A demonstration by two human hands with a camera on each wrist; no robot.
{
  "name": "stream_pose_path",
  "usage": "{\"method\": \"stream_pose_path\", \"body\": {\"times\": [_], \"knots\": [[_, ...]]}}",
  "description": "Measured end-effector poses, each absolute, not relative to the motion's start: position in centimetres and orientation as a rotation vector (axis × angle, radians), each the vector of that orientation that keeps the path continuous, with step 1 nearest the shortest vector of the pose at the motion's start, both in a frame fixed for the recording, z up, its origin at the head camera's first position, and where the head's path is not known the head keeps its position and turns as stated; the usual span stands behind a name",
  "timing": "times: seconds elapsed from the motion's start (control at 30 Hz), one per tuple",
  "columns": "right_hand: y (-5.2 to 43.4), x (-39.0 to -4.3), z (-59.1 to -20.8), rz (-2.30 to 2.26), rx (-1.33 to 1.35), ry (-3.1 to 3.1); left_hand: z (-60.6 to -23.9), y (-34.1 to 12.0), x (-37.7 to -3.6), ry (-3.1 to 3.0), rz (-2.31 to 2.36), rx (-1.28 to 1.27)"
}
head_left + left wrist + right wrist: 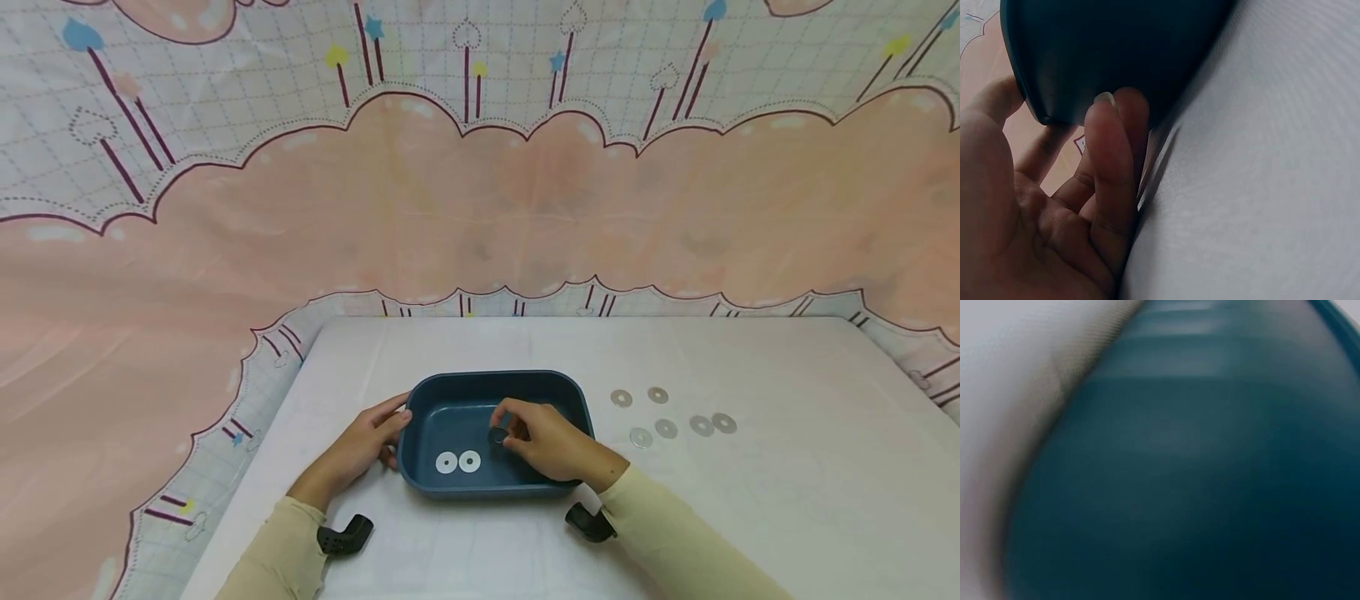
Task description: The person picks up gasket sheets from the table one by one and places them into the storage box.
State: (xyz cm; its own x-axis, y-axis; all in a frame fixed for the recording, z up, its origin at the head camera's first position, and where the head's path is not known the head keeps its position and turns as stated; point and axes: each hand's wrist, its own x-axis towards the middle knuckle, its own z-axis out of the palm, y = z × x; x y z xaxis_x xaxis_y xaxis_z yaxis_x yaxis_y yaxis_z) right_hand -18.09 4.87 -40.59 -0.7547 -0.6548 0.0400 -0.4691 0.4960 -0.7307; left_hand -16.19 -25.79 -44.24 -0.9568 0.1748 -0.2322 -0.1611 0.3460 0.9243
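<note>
A dark blue rectangular tray [495, 492] stands on the white table. At its left end my left hand [367, 437] holds the rim; in the left wrist view, curled fingers [1110, 150] touch the tray's outer wall [1116, 50]. My right hand [551, 437] reaches over the tray's right side and pinches a flat round washer [498, 435], which looks dark, between thumb and fingertips above the tray floor. Two pale washers, a left one [446, 462] and a right one [469, 461], lie side by side inside. The right wrist view shows only the tray's blurred outer wall [1166, 462], no hand.
Several flat washers [666, 428] lie loosely spread on the table [787, 500] to the right of the tray. Behind the table hangs a printed cloth [450, 208]. A black band device sits at each wrist, one on the left [345, 536] and one on the right [590, 523].
</note>
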Motion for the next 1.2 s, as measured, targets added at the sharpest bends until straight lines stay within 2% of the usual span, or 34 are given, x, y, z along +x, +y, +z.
{"method": "stream_pose_path", "body": {"times": [0.53,1.2], "knots": [[3.8,-18.4,-41.4,-1.001,-0.892,2.454,-44.3,-25.9,-16.3,2.332,1.628,0.011],[3.6,-18.4,-41.7,-0.916,-0.955,2.457,-44.3,-25.9,-16.3,2.334,1.625,0.004]]}}
